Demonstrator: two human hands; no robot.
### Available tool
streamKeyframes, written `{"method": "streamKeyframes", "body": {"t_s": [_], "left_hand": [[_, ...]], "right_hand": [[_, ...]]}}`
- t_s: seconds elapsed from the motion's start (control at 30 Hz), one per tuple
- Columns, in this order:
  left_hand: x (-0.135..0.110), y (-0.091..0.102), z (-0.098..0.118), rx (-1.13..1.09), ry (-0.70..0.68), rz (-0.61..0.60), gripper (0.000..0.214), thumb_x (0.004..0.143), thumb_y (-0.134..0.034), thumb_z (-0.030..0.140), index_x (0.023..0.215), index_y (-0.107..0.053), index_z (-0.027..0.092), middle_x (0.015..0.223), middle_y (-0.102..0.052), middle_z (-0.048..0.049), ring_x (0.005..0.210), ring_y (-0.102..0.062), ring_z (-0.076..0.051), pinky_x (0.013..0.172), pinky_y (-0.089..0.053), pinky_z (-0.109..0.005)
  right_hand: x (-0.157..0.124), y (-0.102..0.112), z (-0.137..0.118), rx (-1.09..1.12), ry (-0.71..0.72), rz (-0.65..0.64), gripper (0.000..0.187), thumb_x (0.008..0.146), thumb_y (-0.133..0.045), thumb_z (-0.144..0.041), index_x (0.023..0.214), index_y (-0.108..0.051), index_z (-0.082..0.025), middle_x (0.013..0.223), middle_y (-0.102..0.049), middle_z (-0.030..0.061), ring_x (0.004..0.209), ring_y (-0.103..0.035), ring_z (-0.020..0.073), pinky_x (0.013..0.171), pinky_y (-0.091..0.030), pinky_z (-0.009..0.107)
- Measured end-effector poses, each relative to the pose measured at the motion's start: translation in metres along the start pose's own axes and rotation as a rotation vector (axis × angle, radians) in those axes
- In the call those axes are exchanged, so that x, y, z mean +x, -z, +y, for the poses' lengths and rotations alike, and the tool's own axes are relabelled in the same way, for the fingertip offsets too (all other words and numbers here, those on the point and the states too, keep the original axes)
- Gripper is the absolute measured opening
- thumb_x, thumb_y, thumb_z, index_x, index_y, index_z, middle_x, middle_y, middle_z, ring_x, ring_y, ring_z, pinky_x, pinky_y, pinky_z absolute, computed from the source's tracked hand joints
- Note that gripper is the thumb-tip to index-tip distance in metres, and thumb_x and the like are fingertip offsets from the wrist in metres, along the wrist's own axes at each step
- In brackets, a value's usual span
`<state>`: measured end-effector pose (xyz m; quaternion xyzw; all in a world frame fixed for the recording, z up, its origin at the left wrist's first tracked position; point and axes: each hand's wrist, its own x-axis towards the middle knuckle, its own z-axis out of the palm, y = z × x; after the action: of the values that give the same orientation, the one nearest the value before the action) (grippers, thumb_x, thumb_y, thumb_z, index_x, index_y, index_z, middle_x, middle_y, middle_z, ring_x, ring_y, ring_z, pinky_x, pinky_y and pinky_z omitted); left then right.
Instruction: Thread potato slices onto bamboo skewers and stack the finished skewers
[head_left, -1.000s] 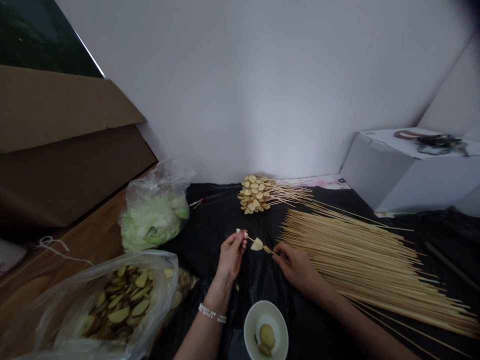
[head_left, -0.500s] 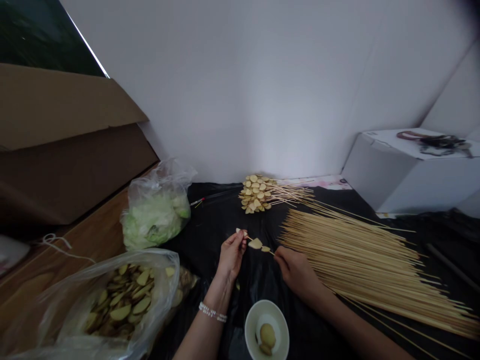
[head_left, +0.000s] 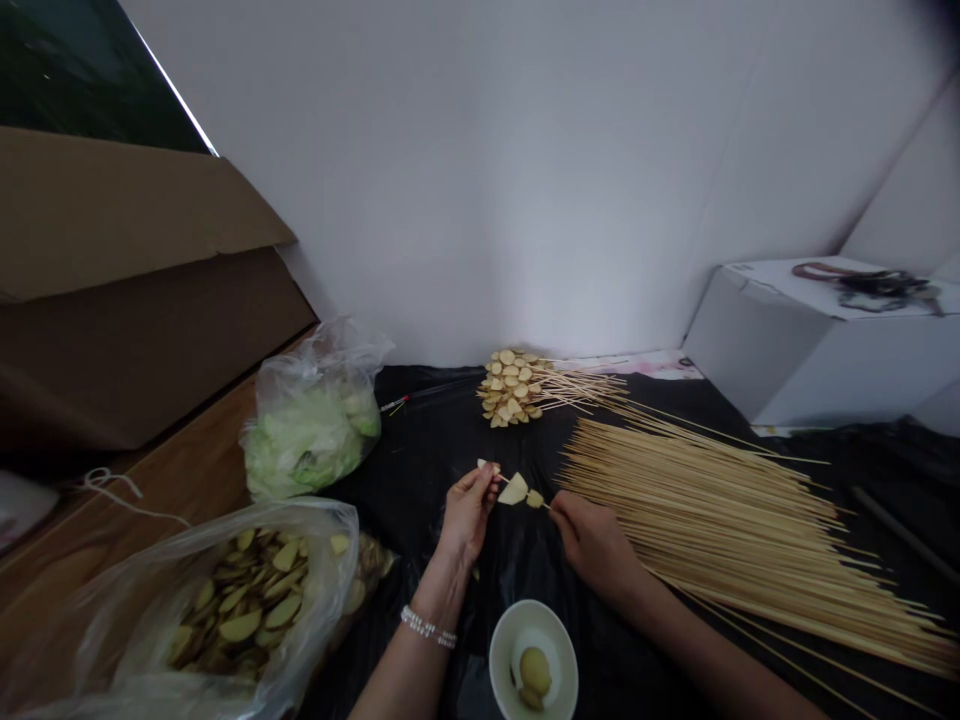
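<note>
My left hand [head_left: 471,498] pinches a potato slice [head_left: 487,466] at the tip of a thin wooden skewer. Two more potato slices [head_left: 514,489] sit threaded along that skewer between my hands. My right hand [head_left: 592,540] is closed around the skewer's other end. A white bowl [head_left: 498,650] with a few potato slices in it stands just below my hands. Ahead lies a pile of finished potato skewers [head_left: 511,385], slices to the left and sticks to the right. Beside my right hand, bare bamboo skewers [head_left: 735,530] are spread out.
An open plastic bag [head_left: 330,512] full of potato slices stands at front left. Behind it is a bag of green leaves [head_left: 311,430]. Black sheeting [head_left: 427,420] covers the work surface. A cardboard box [head_left: 142,330] stands at left, and a white box [head_left: 795,330] with keys on top at right.
Both hands stay nearly in place. The skewer has turned a little, so the two middle slices show more of their faces. My left hand has shifted slightly right.
</note>
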<state>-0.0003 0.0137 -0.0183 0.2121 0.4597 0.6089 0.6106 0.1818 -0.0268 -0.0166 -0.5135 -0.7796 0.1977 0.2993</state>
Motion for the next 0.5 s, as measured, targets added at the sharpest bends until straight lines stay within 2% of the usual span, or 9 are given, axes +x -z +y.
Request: {"method": "streamKeyframes", "body": {"t_s": [0.3, 0.5], "left_hand": [[-0.0005, -0.0027, -0.0015, 0.026, -0.006, -0.02, 0.03, 0.054, -0.083, 0.031, 0.074, -0.074, 0.011, 0.065, -0.065, -0.0031, 0.055, -0.052, -0.003, 0.051, -0.039, -0.012], [-0.0035, -0.004, -0.0038, 0.061, -0.012, -0.019, 0.03, 0.055, -0.083, 0.032, 0.074, -0.074, 0.011, 0.066, -0.065, -0.004, 0.056, -0.052, -0.004, 0.052, -0.04, -0.015]], "right_hand": [[0.0002, -0.0028, 0.0025, 0.032, -0.028, -0.043, 0.024, 0.092, -0.032, -0.023, 0.077, -0.051, -0.02, 0.07, -0.06, 0.0032, 0.065, -0.056, 0.0152, 0.063, -0.036, 0.025], [0.0, -0.0019, 0.0041, 0.021, -0.006, 0.032, 0.019, 0.089, -0.036, -0.021, 0.074, -0.049, -0.02, 0.071, -0.058, 0.0024, 0.066, -0.055, 0.0149, 0.064, -0.036, 0.024]]}}
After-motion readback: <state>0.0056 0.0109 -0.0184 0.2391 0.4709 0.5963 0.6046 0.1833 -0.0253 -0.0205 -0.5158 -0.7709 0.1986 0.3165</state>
